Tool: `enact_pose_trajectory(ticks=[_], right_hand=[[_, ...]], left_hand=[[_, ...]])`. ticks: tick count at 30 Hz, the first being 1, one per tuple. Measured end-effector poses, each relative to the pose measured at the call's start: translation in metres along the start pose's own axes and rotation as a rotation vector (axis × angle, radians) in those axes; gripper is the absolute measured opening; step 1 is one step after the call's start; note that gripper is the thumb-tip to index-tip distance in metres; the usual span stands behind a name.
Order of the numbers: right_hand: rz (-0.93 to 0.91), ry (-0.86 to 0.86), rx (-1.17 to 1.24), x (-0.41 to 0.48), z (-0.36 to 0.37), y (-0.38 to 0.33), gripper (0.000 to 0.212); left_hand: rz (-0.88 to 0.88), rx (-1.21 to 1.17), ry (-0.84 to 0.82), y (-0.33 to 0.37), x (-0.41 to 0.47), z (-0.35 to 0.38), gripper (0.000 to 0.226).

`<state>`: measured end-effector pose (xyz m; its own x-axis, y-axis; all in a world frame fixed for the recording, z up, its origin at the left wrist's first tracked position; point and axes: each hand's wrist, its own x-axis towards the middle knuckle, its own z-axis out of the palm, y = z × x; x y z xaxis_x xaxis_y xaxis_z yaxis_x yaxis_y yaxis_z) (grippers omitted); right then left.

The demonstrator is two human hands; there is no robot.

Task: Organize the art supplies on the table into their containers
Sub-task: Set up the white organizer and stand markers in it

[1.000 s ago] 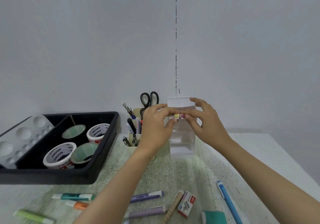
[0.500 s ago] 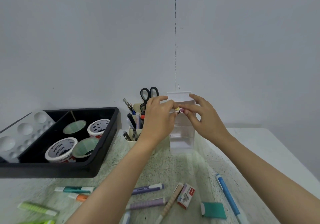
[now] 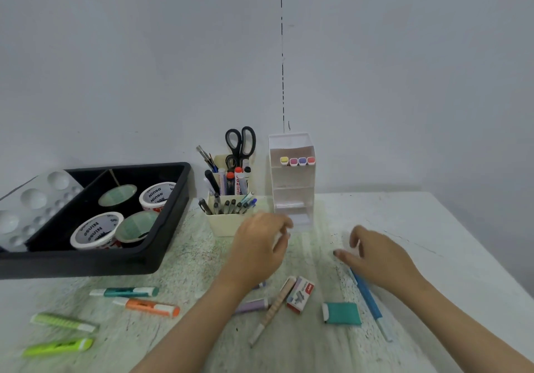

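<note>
Both my hands hover low over the speckled white table (image 3: 404, 216), in front of the tall white plastic tiered organiser (image 3: 291, 187). My left hand (image 3: 260, 245) is empty, its fingers loosely curled and the thumb apart from them. My right hand (image 3: 378, 257) holds nothing either. Its fingers hang relaxed and point down, and through the blur I cannot tell whether a fingertip touches the tabletop.

On the organiser's top shelf four marker caps (image 3: 297, 161) sit side by side: yellow, pink, purple, red. Just left of it stands the cream pen holder (image 3: 228, 225), full of pens, with black-handled scissors (image 3: 240, 144) upright at its back.

Loose supplies lie near me:
- a long blue pen (image 3: 368, 300), partly hidden by my right hand
- a teal eraser (image 3: 342, 313)
- a small staples box (image 3: 300, 294) beside a beige ridged pen (image 3: 273, 309)
- a lilac marker (image 3: 251, 305) by my left forearm
- further left, a teal highlighter (image 3: 124, 291), an orange highlighter (image 3: 147, 306) and two green highlighters (image 3: 62, 322)

The black plastic tray (image 3: 170, 228) at far left holds four round rolls (image 3: 96, 229), and a white paint palette (image 3: 29, 199) leans on its edge.
</note>
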<state>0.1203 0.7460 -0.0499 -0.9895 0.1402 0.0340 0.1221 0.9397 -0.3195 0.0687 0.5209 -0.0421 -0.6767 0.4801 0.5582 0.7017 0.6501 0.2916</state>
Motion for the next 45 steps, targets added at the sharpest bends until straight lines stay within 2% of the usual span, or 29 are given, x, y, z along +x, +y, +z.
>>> enact_pose_trajectory(ticks=[2,3,7,12,16,19,24,29,32,36,40,45], right_hand=[[0.087,-0.158,-0.025,-0.006,0.004,0.006,0.039],[0.108,-0.195,-0.012,-0.007,0.005,0.008,0.039],[0.11,-0.201,0.139,-0.006,0.0,0.008,0.027],[-0.037,-0.023,0.393,0.001,-0.027,-0.008,0.015],[-0.191,0.289,0.547,0.006,-0.061,-0.034,0.016],[-0.33,0.507,0.654,0.01,-0.078,-0.052,0.018],[-0.568,0.7,0.402,0.029,-0.081,-0.064,0.015],[-0.703,0.712,0.094,0.058,-0.057,-0.054,0.023],[-0.741,0.737,-0.01,0.069,-0.045,-0.049,0.018],[-0.771,0.763,-0.04,0.078,-0.036,-0.046,0.022],[-0.778,0.775,-0.021,0.085,-0.031,-0.044,0.019],[-0.772,0.803,-0.045,0.089,-0.023,-0.04,0.013]], left_hand=[[-0.077,0.009,-0.223,0.002,-0.011,0.006,0.006],[-0.107,0.016,-0.277,0.003,-0.016,0.008,0.009],[-0.203,0.022,-0.437,0.007,-0.023,0.009,0.019],[-0.295,-0.03,-0.504,0.013,-0.024,0.005,0.018],[-0.371,-0.125,-0.517,0.017,-0.023,-0.002,0.016],[-0.477,-0.314,-0.457,0.018,-0.018,-0.009,0.005],[-0.558,-0.564,-0.227,0.023,0.004,-0.032,0.016],[-0.514,-0.65,-0.019,0.025,0.021,-0.054,0.02],[-0.494,-0.648,0.067,0.022,0.026,-0.055,0.028],[-0.493,-0.66,0.176,0.019,0.029,-0.05,0.04],[-0.564,-0.755,0.191,0.018,0.036,-0.046,0.032],[-0.564,-0.795,0.205,0.015,0.04,-0.038,0.031]])
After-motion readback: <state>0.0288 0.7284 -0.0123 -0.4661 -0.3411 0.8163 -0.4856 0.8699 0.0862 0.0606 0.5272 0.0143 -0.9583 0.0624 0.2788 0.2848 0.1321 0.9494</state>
